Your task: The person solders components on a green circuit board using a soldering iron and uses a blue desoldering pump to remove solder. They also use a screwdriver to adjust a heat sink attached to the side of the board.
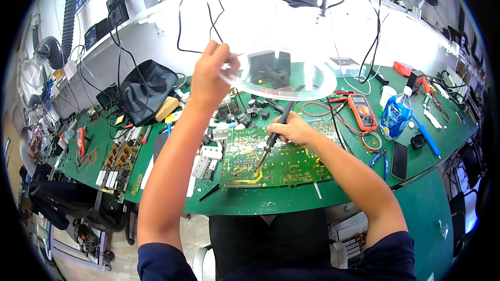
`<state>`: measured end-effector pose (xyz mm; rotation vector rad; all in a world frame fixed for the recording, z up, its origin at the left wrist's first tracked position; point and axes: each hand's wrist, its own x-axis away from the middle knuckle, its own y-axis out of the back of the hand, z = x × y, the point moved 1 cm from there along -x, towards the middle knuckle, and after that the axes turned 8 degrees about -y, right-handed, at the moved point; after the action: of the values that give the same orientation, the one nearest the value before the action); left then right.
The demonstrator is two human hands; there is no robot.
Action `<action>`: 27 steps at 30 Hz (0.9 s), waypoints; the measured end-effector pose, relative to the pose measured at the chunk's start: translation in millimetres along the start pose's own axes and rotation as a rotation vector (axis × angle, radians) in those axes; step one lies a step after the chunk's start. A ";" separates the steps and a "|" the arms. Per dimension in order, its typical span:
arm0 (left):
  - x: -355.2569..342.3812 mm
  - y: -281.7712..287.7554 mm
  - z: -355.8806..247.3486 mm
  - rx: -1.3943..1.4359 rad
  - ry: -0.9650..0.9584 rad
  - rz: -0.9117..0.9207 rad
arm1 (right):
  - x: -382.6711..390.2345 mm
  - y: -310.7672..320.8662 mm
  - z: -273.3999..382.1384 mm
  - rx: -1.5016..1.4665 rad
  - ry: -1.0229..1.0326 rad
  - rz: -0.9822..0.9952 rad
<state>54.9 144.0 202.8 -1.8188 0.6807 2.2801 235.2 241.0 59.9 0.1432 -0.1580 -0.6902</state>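
Note:
My right hand [295,128] is closed around a dark-handled soldering iron [270,143], its tip down at the lower left part of a large green circuit board [281,164]. The board lies on the bench in front of me, with solder points and yellow traces showing. My left hand [214,67] is raised above the bench, fingers closed at the left edge of a clear round magnifying lens [312,80]. The lens hangs tilted over the far side of the board. The exact grip of the left fingers is partly hidden.
Grey metal parts [207,162] lie left of the board, with populated boards [119,162] and a black bag [148,91] farther left. On the right are a multimeter [361,112], a blue bottle [396,114], a phone [399,160] and blue pliers [385,164]. Cables cross the bench.

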 end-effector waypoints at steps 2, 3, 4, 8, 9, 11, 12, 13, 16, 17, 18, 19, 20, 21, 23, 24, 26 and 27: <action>9.2 17.3 23.0 -0.024 -0.022 -0.079 | -1.2 -0.4 -0.5 0.000 0.001 0.016; 15.3 27.1 34.8 -0.027 0.014 -0.083 | -2.6 -0.8 -0.4 -0.001 0.002 0.026; 23.2 32.6 47.9 0.019 0.076 -0.097 | -3.6 -1.8 -1.5 0.004 0.020 0.019; 44.2 40.7 72.7 0.068 0.274 -0.118 | -2.4 -2.2 1.2 0.039 0.018 0.012; 45.9 38.9 72.1 0.056 0.305 -0.121 | -4.9 1.5 0.9 0.052 0.014 0.033; 44.6 32.9 72.4 0.077 0.276 -0.142 | -2.9 1.1 -0.7 0.034 0.004 0.006; 41.4 23.9 66.3 0.102 0.249 -0.146 | -4.1 6.6 -6.5 0.053 -0.005 -0.017; 43.3 27.5 61.5 0.108 0.234 -0.137 | -6.2 3.1 -11.1 0.054 0.022 -0.030; 44.2 39.3 59.8 0.013 0.169 -0.015 | -10.1 0.3 -10.3 0.108 0.036 -0.017; 41.8 39.4 56.8 0.005 0.144 -0.004 | -8.6 0.3 -7.5 0.071 0.040 -0.016; 39.5 38.3 57.1 0.001 0.119 -0.024 | -4.2 -0.1 0.6 0.044 0.018 0.004; 43.6 40.9 55.7 -0.027 0.192 0.081 | -4.9 0.3 -1.0 0.041 0.013 0.008; 49.1 41.6 51.7 -0.045 0.216 0.077 | -5.5 0.7 -2.8 0.037 0.012 0.012; 50.7 44.1 39.5 -0.063 0.234 0.077 | -5.7 1.3 -3.8 0.029 0.015 0.014; 68.5 47.6 27.9 -0.020 0.326 0.005 | -5.2 0.0 -5.3 0.027 0.018 0.000; 76.9 52.5 20.9 -0.004 0.366 -0.036 | -5.0 -1.5 -3.6 0.033 0.012 0.003; 102.0 64.5 -11.8 0.117 0.483 0.029 | -3.5 -2.3 -1.2 0.039 0.004 0.005; 112.2 70.7 -31.6 0.097 0.454 0.035 | -1.5 -1.5 1.6 0.044 0.007 0.000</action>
<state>27.0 49.4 108.8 -2.3113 0.8714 1.8213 232.8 240.6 61.1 0.1878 -0.1660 -0.6860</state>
